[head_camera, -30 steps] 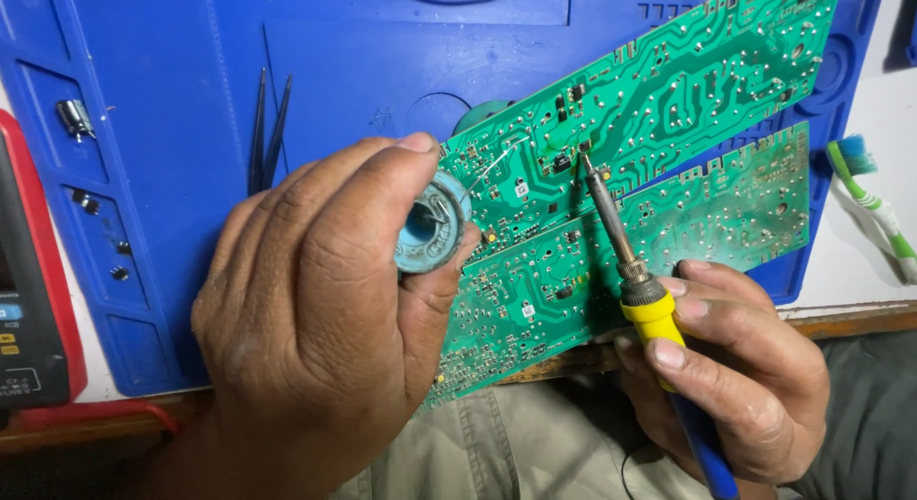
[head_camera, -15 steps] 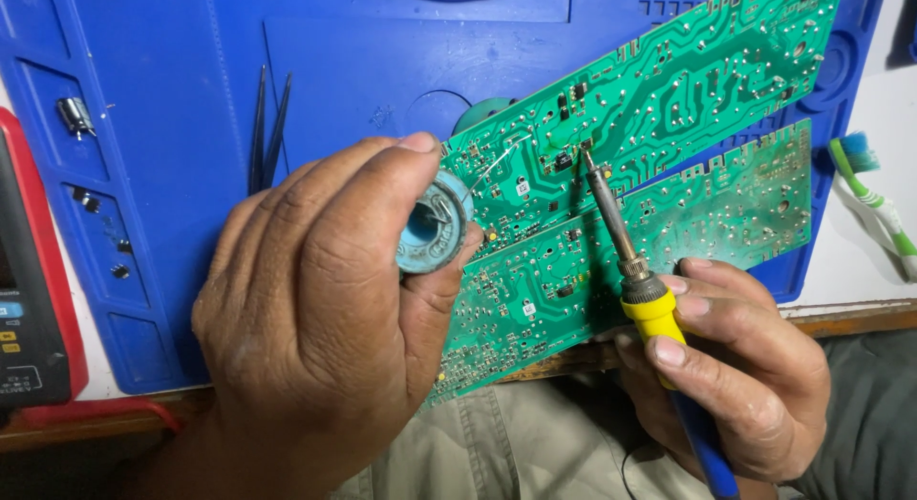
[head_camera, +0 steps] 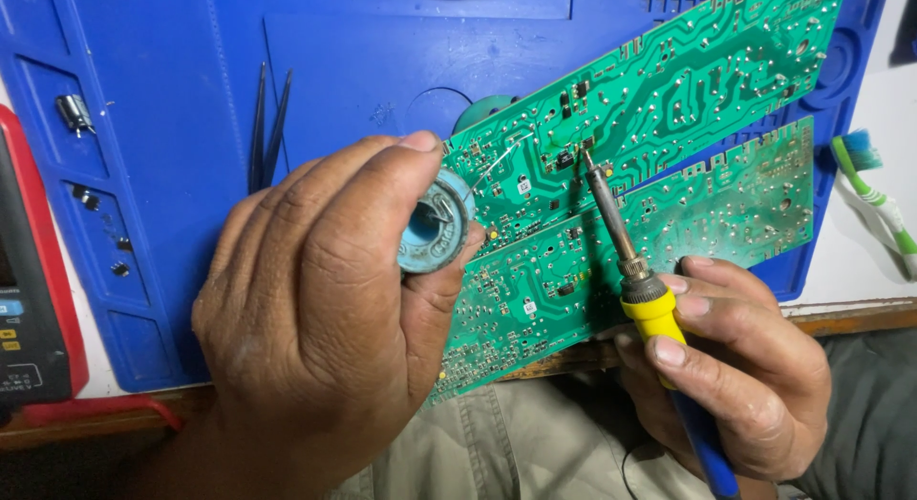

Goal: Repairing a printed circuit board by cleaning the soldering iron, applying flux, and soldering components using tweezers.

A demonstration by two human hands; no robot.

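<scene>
I'm gripping the soldering iron [head_camera: 611, 223] in my right hand [head_camera: 735, 376], left hand [head_camera: 325, 309] pinching the solder spool [head_camera: 435, 223]; lingering on the green circuit board [head_camera: 669, 108] could lift a pad.

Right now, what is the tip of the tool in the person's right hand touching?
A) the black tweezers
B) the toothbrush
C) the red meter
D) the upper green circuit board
D: the right hand holds the soldering iron with its tip resting on the upper green circuit board, far from the toothbrush and tweezers.
</scene>
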